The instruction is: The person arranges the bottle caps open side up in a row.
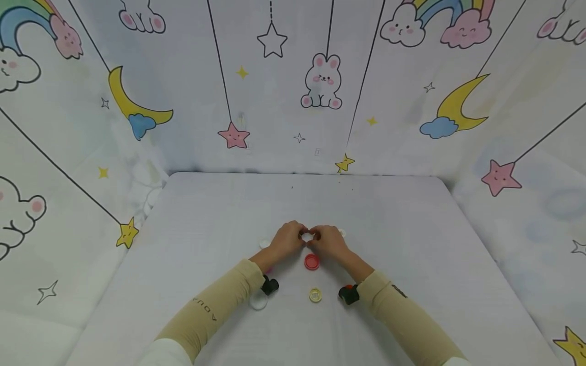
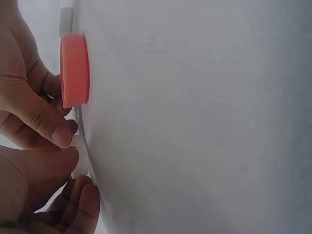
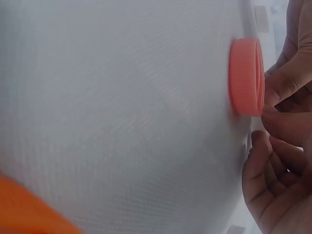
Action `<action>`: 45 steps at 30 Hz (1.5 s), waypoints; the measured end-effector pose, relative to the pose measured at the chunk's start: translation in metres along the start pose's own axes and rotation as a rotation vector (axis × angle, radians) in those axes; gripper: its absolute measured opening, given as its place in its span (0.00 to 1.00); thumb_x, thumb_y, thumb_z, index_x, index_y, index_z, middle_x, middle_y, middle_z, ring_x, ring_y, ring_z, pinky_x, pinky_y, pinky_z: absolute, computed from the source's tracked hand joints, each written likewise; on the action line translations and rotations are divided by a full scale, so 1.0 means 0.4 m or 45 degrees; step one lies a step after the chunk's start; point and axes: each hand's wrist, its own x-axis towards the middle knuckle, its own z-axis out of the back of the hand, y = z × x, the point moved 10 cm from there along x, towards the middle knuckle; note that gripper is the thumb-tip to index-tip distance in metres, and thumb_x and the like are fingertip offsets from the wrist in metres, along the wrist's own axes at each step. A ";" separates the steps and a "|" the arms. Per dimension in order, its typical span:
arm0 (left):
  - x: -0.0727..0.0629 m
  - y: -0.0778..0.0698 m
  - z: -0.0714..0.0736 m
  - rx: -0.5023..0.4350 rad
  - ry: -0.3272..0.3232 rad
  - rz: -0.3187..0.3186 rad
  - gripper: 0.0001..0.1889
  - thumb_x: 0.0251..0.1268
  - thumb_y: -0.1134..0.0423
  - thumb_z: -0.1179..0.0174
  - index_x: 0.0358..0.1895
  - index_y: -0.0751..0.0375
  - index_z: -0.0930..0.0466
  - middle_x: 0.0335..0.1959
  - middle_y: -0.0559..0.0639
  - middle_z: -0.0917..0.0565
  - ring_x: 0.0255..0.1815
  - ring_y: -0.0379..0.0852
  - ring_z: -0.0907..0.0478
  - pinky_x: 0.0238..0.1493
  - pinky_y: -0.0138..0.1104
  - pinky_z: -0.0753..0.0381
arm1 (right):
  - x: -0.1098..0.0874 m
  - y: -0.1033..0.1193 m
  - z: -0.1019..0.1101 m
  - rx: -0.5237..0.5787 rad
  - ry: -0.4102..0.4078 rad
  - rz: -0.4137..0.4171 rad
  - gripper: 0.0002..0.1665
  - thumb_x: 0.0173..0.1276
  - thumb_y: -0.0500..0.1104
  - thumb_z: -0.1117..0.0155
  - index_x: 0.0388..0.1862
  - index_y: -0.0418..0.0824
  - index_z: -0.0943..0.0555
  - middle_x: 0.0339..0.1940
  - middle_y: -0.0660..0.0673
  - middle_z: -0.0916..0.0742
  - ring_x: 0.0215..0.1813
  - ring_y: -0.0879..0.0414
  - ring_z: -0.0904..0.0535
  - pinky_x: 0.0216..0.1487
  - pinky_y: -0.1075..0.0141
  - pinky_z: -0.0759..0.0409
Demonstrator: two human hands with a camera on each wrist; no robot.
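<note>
Both hands meet over the middle of the table. Between their fingertips is a small white disc-like piece, seemingly a cap (image 2: pixel 80 158), largely covered by fingers. My left hand (image 1: pixel 287 239) pinches it with thumb and fingers. From the other side my right hand (image 1: pixel 328 241) has its thumb and curled fingers at the same piece. Just nearer than the hands lies a red bottle cap (image 1: pixel 312 262), ribbed on its side, with its hollow side up; it shows close to the fingers in both wrist views. A yellow cap (image 1: pixel 315 295) lies nearer still.
White round pieces lie left (image 1: pixel 264 244) and right (image 1: pixel 342 233) of the hands. Under the left forearm are a partly hidden pink piece (image 1: pixel 268 270) and a pale ring (image 1: pixel 259 302). An orange thing (image 3: pixel 29 209) sits near the right wrist. Printed cloth walls surround the table.
</note>
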 end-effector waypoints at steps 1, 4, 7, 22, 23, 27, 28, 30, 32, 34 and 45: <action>0.000 0.000 -0.001 0.006 0.008 0.008 0.16 0.52 0.73 0.30 0.47 0.66 0.15 0.37 0.54 0.18 0.36 0.45 0.22 0.37 0.32 0.23 | -0.001 0.000 -0.001 -0.009 0.001 -0.007 0.18 0.59 0.39 0.27 0.48 0.35 0.15 0.22 0.51 0.19 0.27 0.59 0.28 0.29 0.68 0.30; -0.001 0.000 -0.002 0.016 0.021 0.022 0.16 0.52 0.73 0.30 0.47 0.66 0.15 0.37 0.55 0.18 0.36 0.45 0.22 0.37 0.33 0.23 | -0.002 -0.003 -0.003 -0.034 0.002 -0.030 0.18 0.59 0.40 0.27 0.49 0.37 0.15 0.23 0.51 0.19 0.27 0.59 0.28 0.29 0.68 0.31; 0.000 -0.001 0.000 0.026 0.016 0.014 0.16 0.52 0.73 0.30 0.46 0.66 0.15 0.36 0.54 0.18 0.36 0.45 0.23 0.37 0.33 0.23 | -0.003 -0.003 -0.004 -0.048 0.002 -0.047 0.18 0.60 0.41 0.28 0.49 0.38 0.15 0.24 0.51 0.19 0.27 0.59 0.28 0.29 0.68 0.31; 0.019 -0.053 0.013 0.063 -0.010 0.017 0.19 0.57 0.65 0.30 0.53 0.59 0.19 0.48 0.55 0.22 0.50 0.51 0.24 0.50 0.41 0.23 | -0.016 -0.045 0.101 -0.043 -0.063 -0.058 0.19 0.63 0.45 0.30 0.52 0.42 0.16 0.32 0.49 0.14 0.32 0.56 0.23 0.33 0.63 0.25; 0.022 -0.060 0.011 0.075 -0.014 0.013 0.19 0.58 0.64 0.31 0.53 0.59 0.19 0.48 0.55 0.22 0.51 0.51 0.24 0.51 0.41 0.24 | -0.019 -0.050 0.116 -0.041 -0.080 -0.050 0.18 0.63 0.45 0.30 0.52 0.42 0.16 0.33 0.48 0.13 0.34 0.55 0.22 0.34 0.62 0.25; 0.038 -0.089 0.002 0.081 -0.009 -0.003 0.16 0.61 0.63 0.33 0.52 0.57 0.18 0.48 0.53 0.20 0.51 0.50 0.24 0.51 0.40 0.23 | -0.029 -0.084 0.159 -0.045 -0.141 -0.041 0.17 0.65 0.45 0.32 0.50 0.40 0.16 0.35 0.46 0.12 0.37 0.53 0.20 0.36 0.61 0.24; 0.042 -0.096 -0.002 0.081 -0.003 -0.008 0.15 0.62 0.63 0.33 0.52 0.57 0.18 0.48 0.52 0.19 0.50 0.50 0.24 0.50 0.39 0.23 | -0.032 -0.094 0.168 -0.040 -0.158 -0.051 0.17 0.65 0.45 0.33 0.50 0.40 0.16 0.35 0.45 0.12 0.37 0.52 0.20 0.36 0.61 0.24; 0.053 -0.108 -0.011 0.073 0.012 -0.014 0.15 0.62 0.63 0.34 0.52 0.57 0.17 0.46 0.51 0.18 0.49 0.48 0.23 0.49 0.38 0.23 | -0.036 -0.114 0.182 -0.042 -0.188 -0.069 0.16 0.66 0.45 0.34 0.50 0.39 0.16 0.36 0.44 0.12 0.36 0.52 0.20 0.35 0.61 0.24; 0.068 -0.120 -0.026 0.076 0.034 -0.024 0.15 0.63 0.63 0.35 0.52 0.57 0.17 0.45 0.50 0.17 0.47 0.47 0.22 0.47 0.37 0.23 | -0.040 -0.137 0.194 -0.036 -0.217 -0.101 0.16 0.66 0.44 0.35 0.50 0.39 0.16 0.36 0.43 0.12 0.35 0.51 0.21 0.34 0.61 0.25; 0.083 -0.130 -0.042 0.079 0.061 -0.026 0.15 0.64 0.62 0.35 0.53 0.57 0.18 0.43 0.49 0.17 0.45 0.46 0.22 0.46 0.35 0.23 | -0.043 -0.161 0.197 -0.035 -0.220 -0.143 0.15 0.66 0.42 0.36 0.50 0.39 0.16 0.36 0.43 0.13 0.33 0.51 0.22 0.33 0.62 0.25; 0.118 -0.137 -0.124 0.094 0.237 0.073 0.19 0.64 0.62 0.35 0.57 0.62 0.22 0.44 0.52 0.18 0.45 0.46 0.23 0.48 0.37 0.23 | -0.063 -0.232 0.139 0.014 -0.053 -0.274 0.21 0.61 0.37 0.35 0.54 0.37 0.20 0.31 0.46 0.18 0.30 0.55 0.27 0.33 0.65 0.30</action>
